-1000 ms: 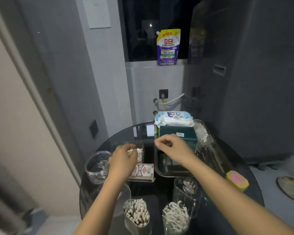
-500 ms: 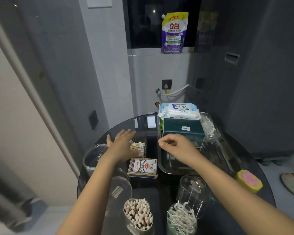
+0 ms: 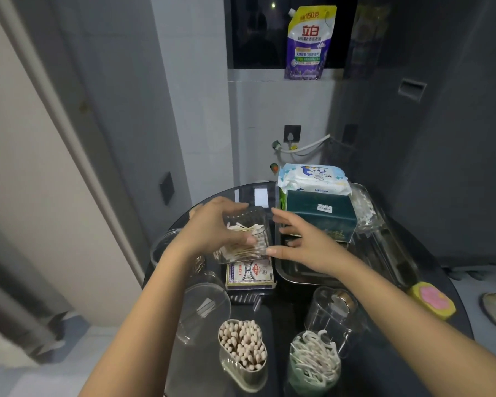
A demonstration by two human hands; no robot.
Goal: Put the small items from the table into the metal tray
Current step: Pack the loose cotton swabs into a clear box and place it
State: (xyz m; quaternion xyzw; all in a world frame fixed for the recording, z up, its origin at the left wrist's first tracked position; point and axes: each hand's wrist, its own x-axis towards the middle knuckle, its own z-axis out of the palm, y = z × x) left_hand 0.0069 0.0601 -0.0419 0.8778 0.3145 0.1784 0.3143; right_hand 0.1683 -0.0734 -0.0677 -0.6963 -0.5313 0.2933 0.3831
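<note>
Head view: left hand (image 3: 212, 227) grips clear swab box (image 3: 248, 236), fingers curled over its far side, thumb on the near face; box is lifted, tilted, above playing-card pack (image 3: 251, 272). Right hand (image 3: 301, 245) spread open, fingers straight, thumb tip touching box's right near corner. Box sits just left of metal tray (image 3: 384, 253) left rim, not over it yet. Tray far half taken by green tissue box (image 3: 321, 219) with wipes pack (image 3: 314, 177) on top, bagged swabs (image 3: 362, 206) along right rim; near half of tray floor is bare, partly hidden by right hand. Round dark table (image 3: 430, 339): card pack touches tray's left rim. Near edge crowded: cotton-swab cup (image 3: 242, 349), floss-pick jar (image 3: 315, 359), clear jar (image 3: 334, 313), clear lid (image 3: 205, 308). Yellow-pink sponge (image 3: 433, 300) at right table edge, near tray's near right corner.
</note>
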